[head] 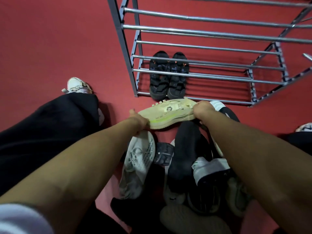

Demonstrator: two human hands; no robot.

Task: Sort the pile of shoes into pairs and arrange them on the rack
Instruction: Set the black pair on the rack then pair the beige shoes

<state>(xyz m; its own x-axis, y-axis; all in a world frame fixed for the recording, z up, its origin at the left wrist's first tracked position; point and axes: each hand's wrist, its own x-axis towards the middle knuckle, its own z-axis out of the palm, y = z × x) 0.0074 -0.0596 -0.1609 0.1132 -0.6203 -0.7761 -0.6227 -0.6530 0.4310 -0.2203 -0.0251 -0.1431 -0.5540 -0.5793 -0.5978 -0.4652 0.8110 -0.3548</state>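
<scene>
Holding cream sneaker at both ends

Left hand (pixel 137 119) and right hand (pixel 201 110) each have fingers clamped on the cream sneaker (pixel 170 114), lifted sideways above the shoe pile (pixel 177 166). Black sandal pair (pixel 168 76) sits on the rack (pixel 202 48) bottom tier. Floor (pixel 59 48) red.

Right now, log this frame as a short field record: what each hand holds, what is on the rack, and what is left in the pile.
left hand: grip on one end of the cream sneaker
right hand: grip on the sneaker's other end
sneaker state: held sideways just in front of the rack, green stripe on the sole edge
rack: one pair of black sandals side by side on the lowest tier; upper bars bare
pile: several unsorted shoes on the red floor, including a white knit sneaker
progress: one pair placed
</scene>
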